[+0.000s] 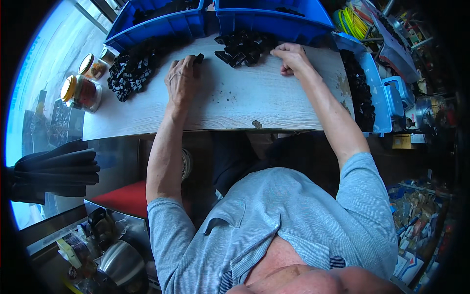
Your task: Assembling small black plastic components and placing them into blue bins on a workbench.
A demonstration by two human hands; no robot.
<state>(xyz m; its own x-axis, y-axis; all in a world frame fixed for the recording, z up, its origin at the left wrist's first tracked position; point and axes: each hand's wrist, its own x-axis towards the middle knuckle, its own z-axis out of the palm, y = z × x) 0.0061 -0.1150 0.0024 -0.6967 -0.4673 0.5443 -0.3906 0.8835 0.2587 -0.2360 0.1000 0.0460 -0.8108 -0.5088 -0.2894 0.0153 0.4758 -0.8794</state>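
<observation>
Centrally, the pale wood-grain table (220, 105) carried two heaps of small black plastic parts. The left hand (182, 78) lay loosely curled, fingertips touching one black part (199, 58) beside the middle heap (244, 47). The right hand (293, 60) rested half-closed at that heap's right edge, apparently empty. Careless sweeping could probably scatter parts off the table.

**Hidden and cut off**

The two blue bins (161, 22) at the far side run past the top edge; the right hand (293, 60) curls over its own fingertips; the black parts (245, 47) are too small to identify; the dark lens rim hides the corners.
</observation>
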